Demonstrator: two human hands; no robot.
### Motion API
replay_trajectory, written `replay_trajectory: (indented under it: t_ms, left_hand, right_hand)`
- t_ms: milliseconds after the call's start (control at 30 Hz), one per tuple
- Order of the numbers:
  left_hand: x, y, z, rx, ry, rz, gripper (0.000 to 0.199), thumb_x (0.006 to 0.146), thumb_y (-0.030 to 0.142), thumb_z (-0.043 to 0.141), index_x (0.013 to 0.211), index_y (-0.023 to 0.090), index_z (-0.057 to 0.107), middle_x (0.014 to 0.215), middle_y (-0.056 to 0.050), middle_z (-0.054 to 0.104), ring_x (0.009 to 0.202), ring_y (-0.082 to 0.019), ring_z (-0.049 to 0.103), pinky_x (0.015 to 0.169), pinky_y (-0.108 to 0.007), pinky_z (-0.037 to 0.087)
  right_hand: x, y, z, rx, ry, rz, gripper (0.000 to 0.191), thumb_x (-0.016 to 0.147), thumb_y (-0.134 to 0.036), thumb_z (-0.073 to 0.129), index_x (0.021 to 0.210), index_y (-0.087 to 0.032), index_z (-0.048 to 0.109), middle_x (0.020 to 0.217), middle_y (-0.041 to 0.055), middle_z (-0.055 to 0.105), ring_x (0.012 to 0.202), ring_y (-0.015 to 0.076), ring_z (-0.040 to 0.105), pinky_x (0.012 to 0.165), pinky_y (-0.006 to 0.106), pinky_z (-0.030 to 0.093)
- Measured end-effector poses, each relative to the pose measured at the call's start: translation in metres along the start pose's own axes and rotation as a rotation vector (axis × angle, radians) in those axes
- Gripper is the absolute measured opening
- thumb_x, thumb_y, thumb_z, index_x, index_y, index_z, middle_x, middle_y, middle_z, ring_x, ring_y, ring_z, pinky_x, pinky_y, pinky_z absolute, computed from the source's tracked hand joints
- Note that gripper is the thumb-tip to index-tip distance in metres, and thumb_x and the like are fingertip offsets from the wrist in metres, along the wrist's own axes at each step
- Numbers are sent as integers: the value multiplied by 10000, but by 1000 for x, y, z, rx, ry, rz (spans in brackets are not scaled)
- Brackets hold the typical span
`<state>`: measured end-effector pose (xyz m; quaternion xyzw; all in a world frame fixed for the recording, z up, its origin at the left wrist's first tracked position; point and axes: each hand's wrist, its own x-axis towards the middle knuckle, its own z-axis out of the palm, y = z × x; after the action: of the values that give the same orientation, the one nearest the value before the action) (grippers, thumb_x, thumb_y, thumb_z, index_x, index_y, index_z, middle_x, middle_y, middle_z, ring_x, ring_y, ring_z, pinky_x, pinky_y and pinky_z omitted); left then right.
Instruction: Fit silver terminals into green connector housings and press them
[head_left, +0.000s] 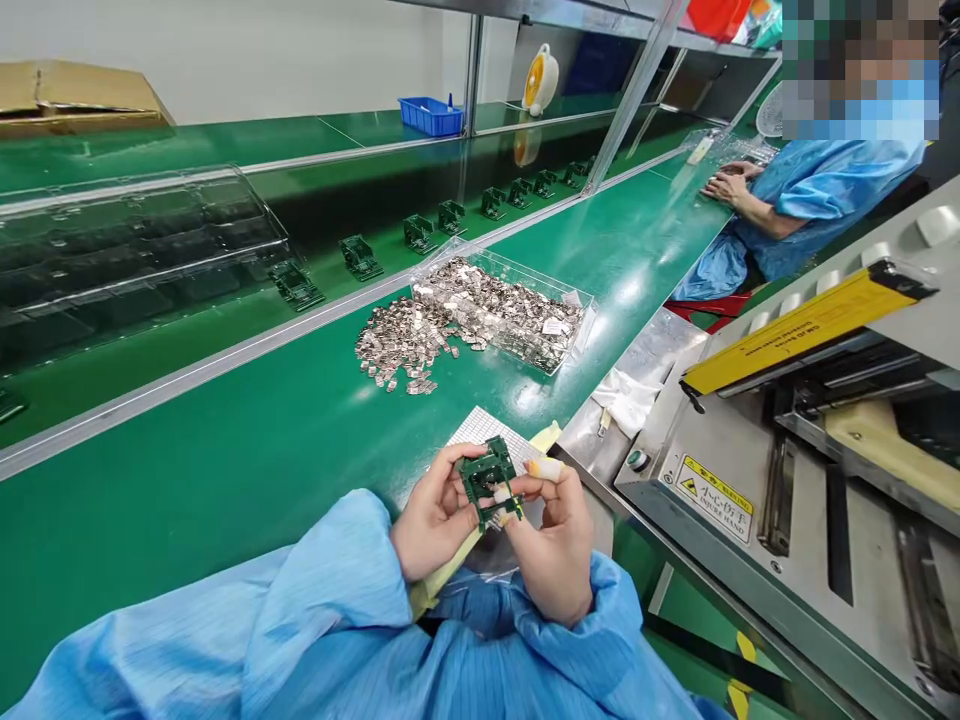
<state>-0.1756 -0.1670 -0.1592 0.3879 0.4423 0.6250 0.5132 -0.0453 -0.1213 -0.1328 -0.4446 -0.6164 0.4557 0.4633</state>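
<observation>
My left hand (436,512) and right hand (553,548) grip the green bracket (489,482) at twelve o'clock, fingers clenched on it, a taped fingertip (546,468) at its edge. Loose metal clips (405,345) spill at eleven o'clock beside a clear tray (510,268).

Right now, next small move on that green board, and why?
Probably keep the green board gripped in your left hand while your right hand works its edge: it is held up off the bench mat, so a slip could drop it.
</observation>
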Motion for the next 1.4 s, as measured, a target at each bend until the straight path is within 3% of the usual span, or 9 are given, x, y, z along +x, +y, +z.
replay_trajectory:
  t_ms: [267, 400, 500, 633, 800, 1000, 1300, 1400]
  left_hand:
    - [-5, -5, -7, 145, -67, 89, 364, 926, 303, 570, 1268, 263, 453, 955, -29, 608, 814, -131, 613, 743, -232, 513]
    - [-6, -9, -8, 247, -9, 120, 309, 941, 305, 543, 1238, 231, 502, 821, -8, 589, 706, -118, 568, 665, -219, 484]
    - [-7, -10, -7, 252, 56, 95, 306, 927, 326, 559, 1212, 221, 526, 830, -19, 606, 676, -122, 571, 622, -221, 483]
    - [-8, -7, -4, 221, 103, 48, 309, 908, 335, 574, 1187, 207, 538, 848, -33, 627, 652, -126, 583, 581, -221, 481]
    - [-7, -4, -3, 237, 116, 38, 269, 873, 256, 589, 1133, 201, 546, 803, -19, 620, 674, -136, 587, 601, -224, 484]
    - [-7, 1, -2, 264, 136, 3, 325, 777, 129, 613, 1086, 209, 552, 756, 11, 603, 670, -127, 581, 592, -204, 477]
    - [-14, 8, 7, 291, 147, -49, 366, 706, 96, 658, 1045, 206, 570, 703, 37, 575, 574, -97, 540, 517, -173, 479]
    - [-17, 6, 9, 310, 121, -43, 351, 730, 132, 682, 1058, 210, 584, 681, 40, 563, 558, -97, 541, 512, -178, 493]
  right_hand:
    - [-3, 3, 5, -34, 11, -56, 314, 705, -115, 648, 967, -238, 526, 711, -57, 665, 646, 133, 617, 630, 249, 472]
    - [-6, 8, 7, -49, 22, -85, 308, 735, -140, 681, 982, -243, 529, 730, -51, 647, 665, 129, 607, 644, 248, 476]
    - [-6, 13, 7, -35, 15, -81, 286, 754, -146, 690, 988, -246, 560, 797, -25, 639, 702, 135, 595, 652, 255, 481]
    - [-4, 13, 6, 117, -47, 10, 271, 780, -155, 691, 1006, -257, 581, 939, 11, 646, 762, 135, 612, 661, 251, 511]
    - [-1, 9, 12, 323, -87, 164, 280, 728, -124, 721, 933, -250, 579, 822, -27, 629, 708, 104, 609, 650, 209, 523]
    - [0, 12, 13, 376, -81, 311, 332, 641, -94, 752, 870, -225, 551, 777, -30, 617, 720, 109, 596, 657, 204, 517]
    - [-12, 8, 8, 414, -51, 347, 314, 641, -110, 744, 824, -227, 518, 728, -55, 565, 675, 99, 569, 637, 200, 493]
    - [-16, 11, 1, 421, -71, 295, 281, 674, -143, 746, 834, -230, 532, 752, -39, 589, 693, 115, 586, 645, 217, 503]
